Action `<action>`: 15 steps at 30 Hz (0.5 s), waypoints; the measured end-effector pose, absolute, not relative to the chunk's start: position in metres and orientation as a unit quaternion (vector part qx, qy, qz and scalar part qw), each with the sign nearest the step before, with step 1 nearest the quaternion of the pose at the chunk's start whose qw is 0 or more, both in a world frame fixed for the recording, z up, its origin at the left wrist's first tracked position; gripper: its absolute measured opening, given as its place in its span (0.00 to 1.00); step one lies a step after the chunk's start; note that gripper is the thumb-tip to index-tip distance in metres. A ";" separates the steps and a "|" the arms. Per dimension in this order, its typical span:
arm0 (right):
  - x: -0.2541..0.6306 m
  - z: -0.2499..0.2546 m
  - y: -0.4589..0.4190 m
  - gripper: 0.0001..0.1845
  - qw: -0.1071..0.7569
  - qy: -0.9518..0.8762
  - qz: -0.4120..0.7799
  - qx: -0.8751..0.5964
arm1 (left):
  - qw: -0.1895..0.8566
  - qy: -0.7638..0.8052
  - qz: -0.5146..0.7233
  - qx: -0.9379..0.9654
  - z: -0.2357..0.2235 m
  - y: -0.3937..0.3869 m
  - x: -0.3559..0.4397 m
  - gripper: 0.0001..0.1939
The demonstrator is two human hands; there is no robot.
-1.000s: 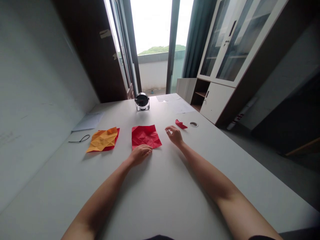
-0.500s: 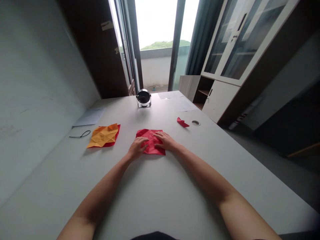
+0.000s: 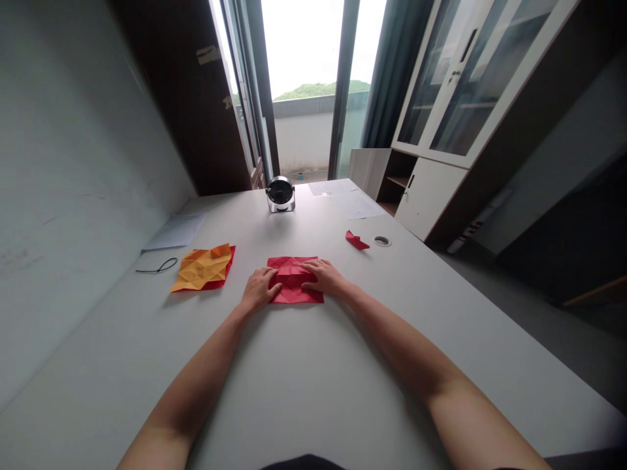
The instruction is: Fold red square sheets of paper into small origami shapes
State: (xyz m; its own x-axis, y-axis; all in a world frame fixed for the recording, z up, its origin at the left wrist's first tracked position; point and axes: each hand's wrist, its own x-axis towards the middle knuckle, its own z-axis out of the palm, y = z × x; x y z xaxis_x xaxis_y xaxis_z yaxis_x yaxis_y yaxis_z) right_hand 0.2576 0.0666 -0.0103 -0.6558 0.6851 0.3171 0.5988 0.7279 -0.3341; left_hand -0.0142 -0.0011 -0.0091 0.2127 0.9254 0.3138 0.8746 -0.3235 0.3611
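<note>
A creased sheet of red paper (image 3: pixel 292 287) lies on the white table in front of me. My left hand (image 3: pixel 260 287) rests at its left edge, fingers apart, with the fingertips and thumb touching the paper. On the right side, my right hand (image 3: pixel 324 277) lies over the paper's edge, its fingers stretched toward the middle and the thumb apart. Fold lines cross the sheet between both hands. Parts of its left and right edges are hidden under my fingers.
To the left are creased orange paper (image 3: pixel 202 266) over red paper and a black cable tie (image 3: pixel 157 267). A folded red paper piece (image 3: pixel 357 240) lies beside a tape roll (image 3: pixel 382 241) at right. A round black-and-silver device (image 3: pixel 281 194) stands at the back; white sheets (image 3: pixel 174 232) lie near the wall.
My left hand has slid left, from over the paper to its left edge. The sheet now lies flatter and straighter. My right hand has stayed nearly in place.
</note>
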 end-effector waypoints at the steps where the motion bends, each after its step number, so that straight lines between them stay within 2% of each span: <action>1: 0.258 -0.010 0.066 0.36 0.219 -0.903 0.095 -0.356 | 0.051 0.581 0.245 0.774 -0.009 -0.001 -0.015 0.21; 9: 0.260 -0.011 0.070 0.12 0.256 -0.897 0.083 -0.350 | 0.051 0.598 0.279 0.750 -0.012 0.003 -0.023 0.10; 15: 0.262 -0.015 0.075 0.07 0.270 -0.885 0.081 -0.371 | 0.067 0.612 0.316 0.722 -0.011 0.006 -0.027 0.08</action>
State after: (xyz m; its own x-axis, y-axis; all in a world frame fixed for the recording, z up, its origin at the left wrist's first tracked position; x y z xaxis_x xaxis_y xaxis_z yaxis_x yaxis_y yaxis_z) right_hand 0.2619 0.0751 -0.0148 -0.5798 0.6997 0.4175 0.6122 0.7122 -0.3434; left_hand -0.0271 0.0059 -0.0107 0.0517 0.9259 0.3743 0.8414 -0.2423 0.4831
